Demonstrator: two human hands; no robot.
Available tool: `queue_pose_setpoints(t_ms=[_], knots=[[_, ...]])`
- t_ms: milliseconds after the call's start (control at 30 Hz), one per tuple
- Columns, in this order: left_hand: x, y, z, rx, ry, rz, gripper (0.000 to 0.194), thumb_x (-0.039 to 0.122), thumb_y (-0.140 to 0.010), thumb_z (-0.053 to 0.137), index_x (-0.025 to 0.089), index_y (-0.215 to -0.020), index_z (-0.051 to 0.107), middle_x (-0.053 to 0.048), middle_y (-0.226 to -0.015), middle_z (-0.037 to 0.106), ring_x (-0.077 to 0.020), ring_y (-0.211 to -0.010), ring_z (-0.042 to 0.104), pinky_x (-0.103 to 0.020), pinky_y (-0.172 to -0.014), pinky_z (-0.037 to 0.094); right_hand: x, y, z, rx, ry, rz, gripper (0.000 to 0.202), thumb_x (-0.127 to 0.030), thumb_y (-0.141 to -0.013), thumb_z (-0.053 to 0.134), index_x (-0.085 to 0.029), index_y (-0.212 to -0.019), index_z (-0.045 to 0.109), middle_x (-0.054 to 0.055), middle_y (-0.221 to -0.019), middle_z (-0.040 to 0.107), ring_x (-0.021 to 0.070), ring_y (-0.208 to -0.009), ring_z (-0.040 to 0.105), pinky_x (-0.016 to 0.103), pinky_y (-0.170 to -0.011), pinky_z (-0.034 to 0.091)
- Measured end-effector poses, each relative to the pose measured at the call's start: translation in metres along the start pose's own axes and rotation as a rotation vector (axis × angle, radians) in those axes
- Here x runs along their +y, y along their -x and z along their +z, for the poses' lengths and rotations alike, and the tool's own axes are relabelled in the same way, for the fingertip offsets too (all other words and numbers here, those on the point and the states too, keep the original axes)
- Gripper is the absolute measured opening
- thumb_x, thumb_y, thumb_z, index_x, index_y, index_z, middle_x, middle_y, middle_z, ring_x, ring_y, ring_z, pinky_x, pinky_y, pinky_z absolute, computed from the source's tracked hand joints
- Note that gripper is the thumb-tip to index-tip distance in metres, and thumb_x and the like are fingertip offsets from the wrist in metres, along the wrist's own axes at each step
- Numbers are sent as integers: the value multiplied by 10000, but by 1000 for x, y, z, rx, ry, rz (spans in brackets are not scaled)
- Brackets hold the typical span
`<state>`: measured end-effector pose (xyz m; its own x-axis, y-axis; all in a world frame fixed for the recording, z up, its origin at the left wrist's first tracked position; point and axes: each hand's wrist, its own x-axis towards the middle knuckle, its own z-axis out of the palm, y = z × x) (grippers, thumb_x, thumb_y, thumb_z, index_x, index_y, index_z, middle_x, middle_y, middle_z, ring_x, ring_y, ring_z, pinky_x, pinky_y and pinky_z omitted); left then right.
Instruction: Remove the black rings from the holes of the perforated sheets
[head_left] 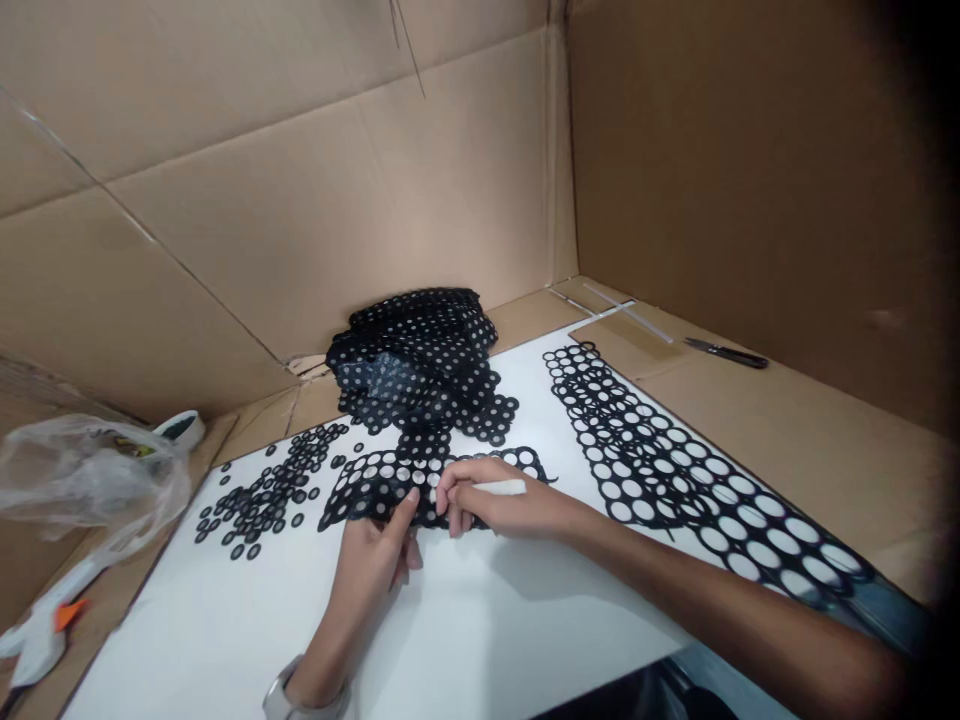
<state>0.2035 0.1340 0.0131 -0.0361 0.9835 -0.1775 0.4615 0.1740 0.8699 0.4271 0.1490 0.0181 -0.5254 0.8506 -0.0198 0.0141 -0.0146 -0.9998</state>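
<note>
On the white board, a strip of black perforated sheet [360, 468] with rows of round holes lies under both hands. My left hand [379, 545] pinches its near edge, thumb on top and fingers curled below. In my right hand [495, 500] is a slim white stick-like tool [501, 487]; its working tip is hidden by the fingers, which meet the strip. Just behind, a bunched heap of black material with small pale dots [412, 360] trails down to the strip. Many loose small black rings [277, 485] are scattered left of the strip.
Black lattices with large round holes [645, 440] overlap along the board's right side. Thread snips [726, 352] lie on the cardboard beyond. At left are a clear plastic bag [97, 480], a roll of tape [180, 428] and a white glue gun [45, 640]. Cardboard walls [337, 180] enclose the back and right.
</note>
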Motion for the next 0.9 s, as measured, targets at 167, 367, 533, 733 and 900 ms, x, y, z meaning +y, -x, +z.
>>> queue_pose_setpoints(t_ms=[167,367,533,733,900], knots=[[2,-1,0,2,-10,-9,798,822,-872,670,186,-399,575,-55,-369,518,-92,-304,395,-239,-377,328,2,-1,0,5,-1,15,207,-159,-1004,515,-217,-950,706,25,-832,801,193,-850,760,262,-750,540],[-1,2,2,32,42,43,747,763,-891,703,203,-427,532,-24,-360,489,-92,-324,386,-236,-381,298,4,0,-1,-19,41,-29,239,-182,-1042,491,-233,-1021,724,24,-904,821,199,-883,754,295,-831,571],[-5,3,5,82,82,102,670,707,-904,740,216,-494,542,15,-355,463,-99,-340,400,-234,-396,301,-4,4,7,73,295,-154,262,-194,-1045,523,-274,-1080,771,-15,-941,832,196,-940,752,313,-912,530],[-1,4,2,94,-24,63,784,773,-915,685,214,-392,512,-29,-342,472,-104,-339,413,-245,-414,332,-1,4,1,85,34,50,262,-219,-1020,470,-255,-990,728,4,-799,790,206,-817,745,265,-647,540],[1,0,1,18,-72,-110,839,841,-925,570,189,-399,620,-108,-416,593,-140,-366,481,-268,-437,397,2,9,-8,119,29,50,128,-252,-1009,520,-278,-1079,625,-2,-855,806,219,-904,736,235,-582,512]])
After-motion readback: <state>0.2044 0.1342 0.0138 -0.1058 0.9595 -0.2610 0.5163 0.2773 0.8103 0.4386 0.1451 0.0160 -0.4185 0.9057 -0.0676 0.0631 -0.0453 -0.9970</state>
